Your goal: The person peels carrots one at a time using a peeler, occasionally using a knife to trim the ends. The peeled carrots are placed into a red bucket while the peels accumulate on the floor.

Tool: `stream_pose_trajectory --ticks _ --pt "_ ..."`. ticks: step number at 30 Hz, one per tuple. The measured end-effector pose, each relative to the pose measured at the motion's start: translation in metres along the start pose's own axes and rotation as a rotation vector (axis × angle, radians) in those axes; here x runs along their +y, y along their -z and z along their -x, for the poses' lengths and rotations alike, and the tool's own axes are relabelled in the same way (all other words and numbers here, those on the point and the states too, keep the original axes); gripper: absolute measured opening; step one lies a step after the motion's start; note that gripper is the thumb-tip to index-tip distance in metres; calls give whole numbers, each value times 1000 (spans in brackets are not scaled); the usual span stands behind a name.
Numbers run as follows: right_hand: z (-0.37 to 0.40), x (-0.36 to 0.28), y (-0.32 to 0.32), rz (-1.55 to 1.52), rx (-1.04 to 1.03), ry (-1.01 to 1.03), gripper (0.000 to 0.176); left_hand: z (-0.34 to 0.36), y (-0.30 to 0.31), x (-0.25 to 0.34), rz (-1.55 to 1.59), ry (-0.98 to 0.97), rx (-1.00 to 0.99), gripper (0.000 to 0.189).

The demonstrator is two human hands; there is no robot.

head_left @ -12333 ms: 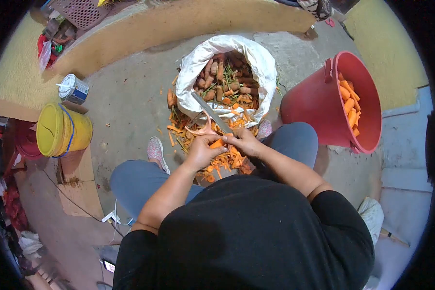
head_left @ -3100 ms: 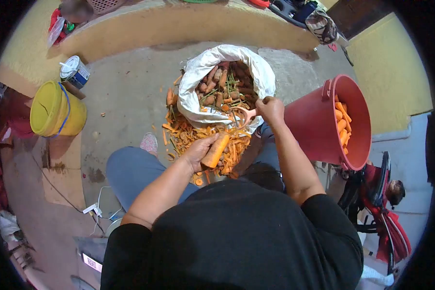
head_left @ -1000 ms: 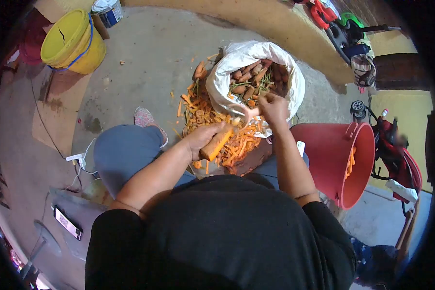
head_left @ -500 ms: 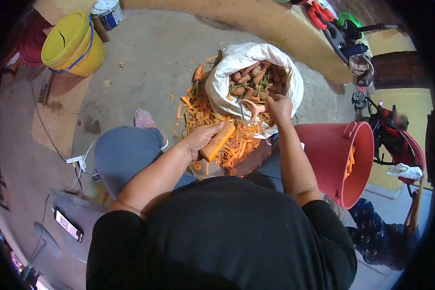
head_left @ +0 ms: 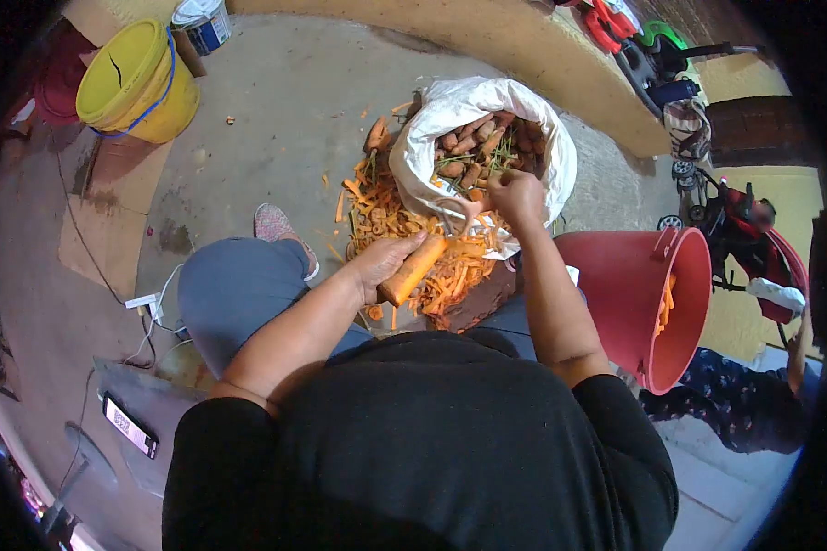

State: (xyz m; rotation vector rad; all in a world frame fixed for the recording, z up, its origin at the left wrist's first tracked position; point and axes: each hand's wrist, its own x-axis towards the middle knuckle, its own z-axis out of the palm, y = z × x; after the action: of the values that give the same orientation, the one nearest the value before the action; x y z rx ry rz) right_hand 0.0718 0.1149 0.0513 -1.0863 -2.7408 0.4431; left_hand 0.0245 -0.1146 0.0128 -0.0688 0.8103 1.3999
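My left hand (head_left: pixel 383 264) is wrapped round a thick carrot (head_left: pixel 417 270), holding it slanted above a heap of orange peelings (head_left: pixel 455 286). The carrot's visible side is bright orange. In my right hand (head_left: pixel 521 197) is a pale pinkish Y-shaped peeler (head_left: pixel 462 211), its head pointing left, a short way above and right of the carrot and apart from it. Just beyond my hands stands a white sack (head_left: pixel 415 161) with a rolled rim, holding many brown unpeeled carrots (head_left: pixel 471 142) and green stalks. My right hand is over the sack's near edge.
A red bucket (head_left: pixel 606 275) lies tipped at my right, with orange pieces inside. A yellow bucket (head_left: pixel 142 92) and a paint tin (head_left: pixel 202 28) stand far left. A phone (head_left: pixel 130 425) and a power strip (head_left: pixel 143 300) lie left. A person (head_left: pixel 730 395) is near a stroller (head_left: pixel 744 234) at right.
My right hand, with the peeler, has moved slightly up and left over the sack. The carrot in my left hand has barely shifted. At right, the person and the stroller have moved a little.
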Motion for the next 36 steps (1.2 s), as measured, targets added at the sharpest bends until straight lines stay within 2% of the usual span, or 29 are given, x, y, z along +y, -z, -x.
stream_pose_trajectory --ticks 2,3,6,8,9,11,12,13,16,18,20,21,24,26,28,31,32,33,34,36 --pt "-4 23 -8 -101 72 -29 29 5 -1 5 -19 -13 -54 38" --pt "-2 18 -6 -148 101 -42 28 9 -5 9 15 3 -17 37" --pt "27 -8 -2 -507 -69 -10 22 14 -15 12 98 33 46 34" --pt "56 -38 11 -470 -201 143 17 11 -9 7 117 9 38 31" --pt "65 -47 9 -464 -194 218 17 3 -7 8 62 -13 -60 28" --pt "64 -54 6 -376 -197 302 21 1 -3 6 72 41 19 27" --pt "57 -51 3 -356 -181 253 23 6 -7 7 78 67 61 26" --pt "45 -45 0 -336 -166 202 25 4 -1 -2 44 -58 -159 26" --pt "10 -10 -11 -295 -83 71 28 -3 2 -6 136 48 -51 28" --pt "-2 13 -8 -5 -32 -80 29 1 -3 -3 97 27 -48 32" --pt "-8 46 -19 -112 107 -70 29 13 -20 10 126 0 -33 31" --pt "-7 45 -13 -158 49 -175 28 16 -22 11 125 1 -29 31" --pt "21 3 11 -500 -59 -103 26 13 -22 10 152 -12 -33 28" --pt "41 -13 11 -398 -161 113 23 3 -14 2 220 -44 -60 26" --pt "63 -33 0 -572 -147 253 20 -3 -11 1 210 -11 -76 29" --pt "53 -41 -3 -414 -90 337 21 -6 -1 -5 124 -76 -213 27" --pt "41 -32 -9 -389 -130 230 23 -6 2 -8 83 -117 -278 25" --pt "30 -26 -10 -384 -121 147 22 -3 -9 -5 148 -37 -53 29" --pt "18 -20 -9 -378 -113 64 23 -2 -10 -1 141 -2 -33 31" --pt "0 5 -10 -112 36 88 23 1 -10 3 129 63 13 33"
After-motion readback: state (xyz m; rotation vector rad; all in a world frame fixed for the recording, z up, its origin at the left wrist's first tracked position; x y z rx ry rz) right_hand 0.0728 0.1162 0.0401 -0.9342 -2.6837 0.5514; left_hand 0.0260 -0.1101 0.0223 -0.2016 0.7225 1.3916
